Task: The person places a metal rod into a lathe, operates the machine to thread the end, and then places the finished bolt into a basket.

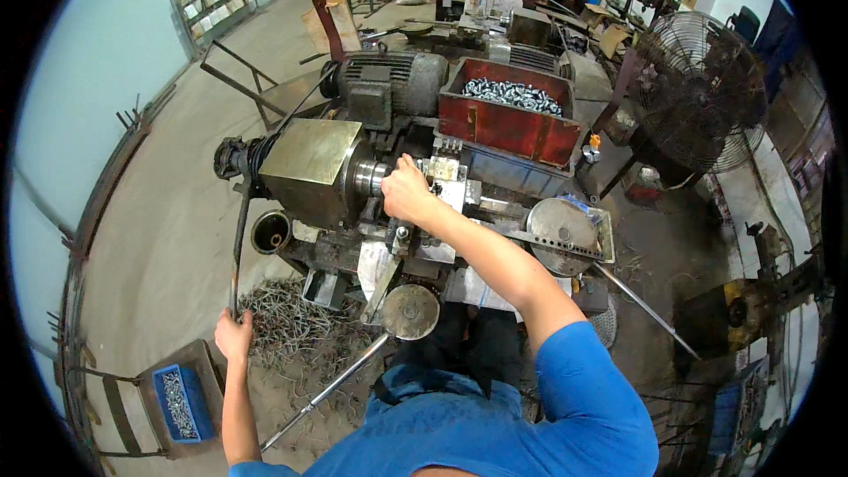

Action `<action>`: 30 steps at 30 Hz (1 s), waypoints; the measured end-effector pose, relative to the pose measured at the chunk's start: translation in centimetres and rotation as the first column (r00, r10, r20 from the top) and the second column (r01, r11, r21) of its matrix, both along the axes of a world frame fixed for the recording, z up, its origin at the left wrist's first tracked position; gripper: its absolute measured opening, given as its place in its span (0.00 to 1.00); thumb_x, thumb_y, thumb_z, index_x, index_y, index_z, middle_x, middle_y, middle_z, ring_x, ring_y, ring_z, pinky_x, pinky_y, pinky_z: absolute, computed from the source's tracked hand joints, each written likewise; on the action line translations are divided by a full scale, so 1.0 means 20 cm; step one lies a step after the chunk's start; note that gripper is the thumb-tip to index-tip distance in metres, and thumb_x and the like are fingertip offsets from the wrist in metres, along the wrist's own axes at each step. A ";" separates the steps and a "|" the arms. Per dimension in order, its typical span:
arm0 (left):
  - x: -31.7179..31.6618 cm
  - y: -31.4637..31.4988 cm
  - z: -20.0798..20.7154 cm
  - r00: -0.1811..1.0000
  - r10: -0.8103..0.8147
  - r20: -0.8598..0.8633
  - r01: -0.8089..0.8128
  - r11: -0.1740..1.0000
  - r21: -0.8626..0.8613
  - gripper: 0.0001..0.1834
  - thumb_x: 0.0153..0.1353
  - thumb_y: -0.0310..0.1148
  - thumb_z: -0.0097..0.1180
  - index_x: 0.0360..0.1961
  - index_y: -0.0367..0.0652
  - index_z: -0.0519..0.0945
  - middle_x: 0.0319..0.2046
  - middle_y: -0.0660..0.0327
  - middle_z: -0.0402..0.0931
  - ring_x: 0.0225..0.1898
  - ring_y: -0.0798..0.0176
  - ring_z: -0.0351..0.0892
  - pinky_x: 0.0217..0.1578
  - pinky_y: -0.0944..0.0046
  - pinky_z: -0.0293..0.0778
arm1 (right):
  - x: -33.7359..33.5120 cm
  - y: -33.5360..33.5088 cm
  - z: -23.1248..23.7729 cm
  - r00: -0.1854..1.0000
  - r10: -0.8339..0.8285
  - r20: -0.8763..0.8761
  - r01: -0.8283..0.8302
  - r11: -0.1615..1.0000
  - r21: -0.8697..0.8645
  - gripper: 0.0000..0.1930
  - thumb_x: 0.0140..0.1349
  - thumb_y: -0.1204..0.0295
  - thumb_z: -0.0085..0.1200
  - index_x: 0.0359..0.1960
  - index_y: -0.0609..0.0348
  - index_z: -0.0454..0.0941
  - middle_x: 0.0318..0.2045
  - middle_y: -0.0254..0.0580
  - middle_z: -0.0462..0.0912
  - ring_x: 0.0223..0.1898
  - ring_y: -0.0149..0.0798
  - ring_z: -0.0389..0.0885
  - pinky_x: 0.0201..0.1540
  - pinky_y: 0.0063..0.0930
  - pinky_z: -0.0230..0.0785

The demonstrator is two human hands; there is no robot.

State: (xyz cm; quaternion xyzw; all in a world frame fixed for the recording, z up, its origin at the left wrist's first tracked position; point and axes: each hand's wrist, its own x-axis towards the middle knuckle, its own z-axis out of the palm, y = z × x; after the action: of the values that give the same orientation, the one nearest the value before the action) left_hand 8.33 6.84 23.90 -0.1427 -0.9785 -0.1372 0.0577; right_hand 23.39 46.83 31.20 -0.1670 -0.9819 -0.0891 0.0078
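My left hand (233, 336) is wrapped round the lower end of a long dark lever (239, 252). That lever hangs from the left end of a small lathe's headstock (311, 152). At the shiny round spindle nose (366, 178), my right hand (406, 191) has its fingers drawn together. Whatever they pinch, if anything, is hidden by the hand. Just beside the right hand sits the metal tool slide (449, 185). Below it is a round metal disc (411, 311) with a long shiny handle (327, 393) sloping to the lower left.
A red bin (503, 131) full of small shiny metal parts stands behind the slide, beside a motor (380, 88). A large caged fan (702, 93) is at right. Metal shavings (296, 327) heap on the floor. A blue basket (205, 424) of parts sits at lower left.
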 end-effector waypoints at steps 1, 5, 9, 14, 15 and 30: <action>-0.01 0.01 -0.01 1.000 -0.017 -0.018 0.017 1.000 0.015 0.22 0.47 0.47 0.58 0.33 0.37 0.74 0.28 0.43 0.77 0.34 0.40 0.77 0.36 0.48 0.71 | 0.03 0.01 0.02 1.000 -0.018 -0.024 0.018 1.000 0.013 0.13 0.45 0.64 0.52 0.28 0.58 0.83 0.32 0.46 0.82 0.48 0.49 0.72 0.62 0.39 0.49; -0.10 -0.09 -0.05 0.977 -0.171 0.125 0.163 0.984 0.070 0.22 0.46 0.43 0.61 0.34 0.34 0.76 0.27 0.45 0.77 0.31 0.44 0.78 0.33 0.51 0.71 | 0.22 0.13 0.20 0.970 -0.034 -0.243 0.033 0.999 -0.006 0.13 0.38 0.64 0.54 0.22 0.60 0.81 0.25 0.45 0.80 0.39 0.48 0.71 0.52 0.36 0.58; -0.40 -0.07 -0.04 0.827 -0.442 0.348 0.349 0.888 0.298 0.16 0.47 0.34 0.61 0.31 0.31 0.76 0.18 0.51 0.76 0.17 0.59 0.76 0.22 0.60 0.72 | 0.44 0.50 0.37 0.787 -0.157 -0.596 0.239 0.969 0.061 0.20 0.37 0.66 0.56 0.36 0.59 0.79 0.45 0.53 0.73 0.46 0.54 0.67 0.53 0.40 0.61; -0.58 0.10 -0.17 0.739 -0.514 0.437 0.218 0.795 0.566 0.14 0.52 0.29 0.57 0.36 0.29 0.73 0.17 0.57 0.73 0.17 0.65 0.75 0.20 0.65 0.73 | 0.82 0.37 0.36 0.650 -0.129 -0.749 0.183 0.983 -0.011 0.31 0.36 0.67 0.56 0.50 0.54 0.73 0.59 0.58 0.62 0.57 0.57 0.62 0.59 0.42 0.57; -0.57 0.07 -0.21 0.725 -0.538 0.430 0.173 0.747 0.642 0.14 0.54 0.31 0.57 0.37 0.30 0.73 0.17 0.58 0.72 0.17 0.65 0.74 0.21 0.65 0.73 | 0.96 0.32 0.31 0.686 -0.183 -0.704 0.175 0.981 -0.085 0.30 0.36 0.68 0.56 0.49 0.55 0.74 0.58 0.57 0.64 0.56 0.55 0.63 0.59 0.42 0.57; -0.89 0.07 -0.29 0.583 -0.523 0.621 0.037 0.781 0.623 0.17 0.54 0.38 0.63 0.36 0.36 0.75 0.14 0.64 0.66 0.16 0.69 0.65 0.22 0.61 0.72 | 3.32 -1.09 -0.84 -0.122 -0.953 0.275 0.963 -0.181 -0.200 0.15 0.37 0.67 0.55 0.32 0.54 0.83 0.38 0.47 0.81 0.42 0.46 0.78 0.49 0.34 0.70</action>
State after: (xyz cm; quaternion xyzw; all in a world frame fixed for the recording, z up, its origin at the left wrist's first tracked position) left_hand -9.41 8.32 18.11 -0.2078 -0.7861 -0.4656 -0.3494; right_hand 89.78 25.00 14.42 -0.8423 -0.5185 0.1039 -0.1040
